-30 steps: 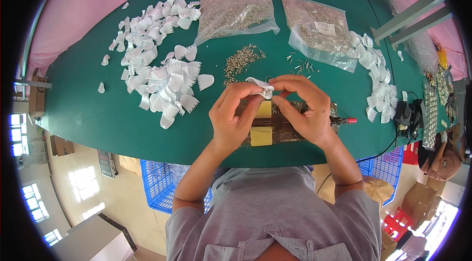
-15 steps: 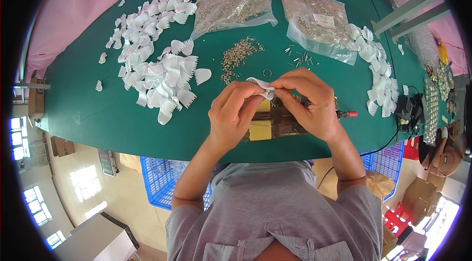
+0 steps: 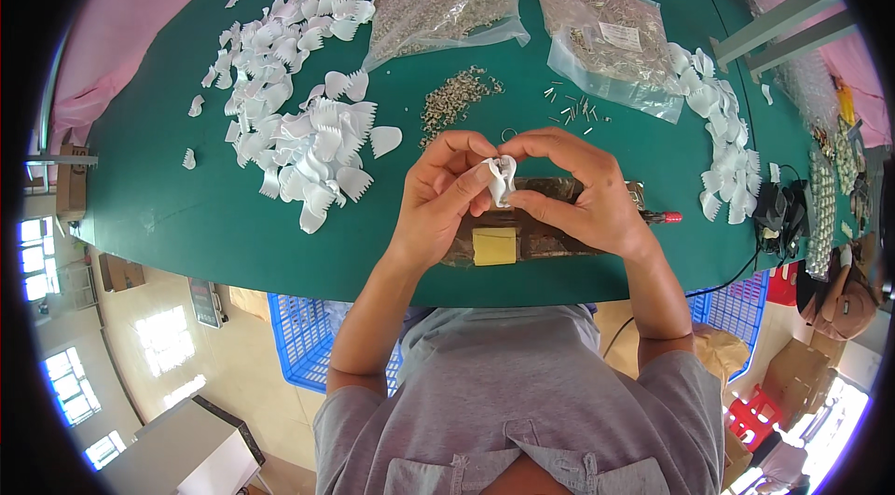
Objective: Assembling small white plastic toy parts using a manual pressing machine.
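Head view looks straight down on a green table (image 3: 168,206) whose near edge curves across just in front of the person's grey shirt. Both hands meet above the middle of it: the left hand (image 3: 438,206) and the right hand (image 3: 583,201) pinch one small white scalloped piece (image 3: 501,180) between thumbs and fingertips, held just above a brown board (image 3: 559,239) with a yellow block (image 3: 494,246) on it. A red-tipped tool (image 3: 664,216) pokes out from under the right wrist.

To the left lies a wide heap of white pieces (image 3: 298,122), well apart from the hands, with bare green between it and the table's left edge. Beyond the hands sit a small pile of metal parts (image 3: 457,96), scattered pins (image 3: 571,108), and two clear bags (image 3: 438,6) near the far edge. Another strip of white pieces (image 3: 718,136) runs down the right side, near a black device (image 3: 778,211) at the right edge. Open cloth remains between the hands and the near left corner. Blue crates (image 3: 308,336) stand below the table.
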A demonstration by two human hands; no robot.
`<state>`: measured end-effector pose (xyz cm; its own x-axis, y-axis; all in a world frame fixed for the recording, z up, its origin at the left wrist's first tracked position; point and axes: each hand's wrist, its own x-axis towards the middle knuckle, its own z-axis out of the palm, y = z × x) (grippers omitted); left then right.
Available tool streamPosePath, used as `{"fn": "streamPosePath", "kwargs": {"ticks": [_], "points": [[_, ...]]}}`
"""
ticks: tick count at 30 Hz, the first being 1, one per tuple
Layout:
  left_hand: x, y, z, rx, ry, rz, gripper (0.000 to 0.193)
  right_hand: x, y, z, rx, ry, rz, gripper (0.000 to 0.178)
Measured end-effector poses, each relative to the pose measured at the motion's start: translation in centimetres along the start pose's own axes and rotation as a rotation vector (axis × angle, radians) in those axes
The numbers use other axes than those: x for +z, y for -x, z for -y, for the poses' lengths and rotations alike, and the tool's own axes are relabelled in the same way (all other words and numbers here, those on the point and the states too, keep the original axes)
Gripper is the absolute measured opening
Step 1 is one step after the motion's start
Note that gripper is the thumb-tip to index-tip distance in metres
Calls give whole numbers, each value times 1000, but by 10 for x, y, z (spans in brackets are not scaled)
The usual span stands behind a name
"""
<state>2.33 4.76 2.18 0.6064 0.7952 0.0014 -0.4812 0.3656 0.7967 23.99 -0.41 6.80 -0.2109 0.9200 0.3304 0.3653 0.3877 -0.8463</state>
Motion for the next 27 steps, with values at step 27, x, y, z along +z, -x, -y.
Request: {"fn": "streamPosePath", "kwargs": {"ticks": [27], "points": [[2, -26, -39, 308, -1061, 239, 16, 9, 0, 0, -259, 569, -117, 46]]}}
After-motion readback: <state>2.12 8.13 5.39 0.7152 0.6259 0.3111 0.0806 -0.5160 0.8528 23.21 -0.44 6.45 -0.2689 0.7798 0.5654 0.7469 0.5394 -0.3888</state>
